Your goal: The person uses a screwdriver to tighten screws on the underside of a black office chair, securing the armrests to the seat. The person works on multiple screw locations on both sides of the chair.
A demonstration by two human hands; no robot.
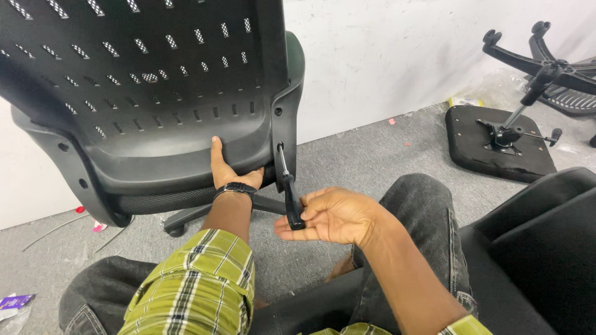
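The right hand is gripping the black handle of a screwdriver, fingers curled around it and palm turned upward. The screwdriver's long axis is running steeply, nearly upright, with the handle low toward the person and the thin metal shaft leaning up and slightly left, its tip sitting at a hole in the right side bracket of the black chair back. There is one screwdriver in view.

The left hand is pressing flat against the lower rear edge of the chair back, fingers pointing upward and spread open against the plastic rather than closed around anything; a dark wristwatch is sitting on that wrist, above a green plaid sleeve. The chair back is standing upright on the grey carpet floor, its perforated rear face turned toward the camera.

Further right on the floor, well apart from the hands, a black seat pad is lying upside down with a gas-lift column and a five-armed wheel base sticking up from it. A second black chair part is lying close by the person's right knee.
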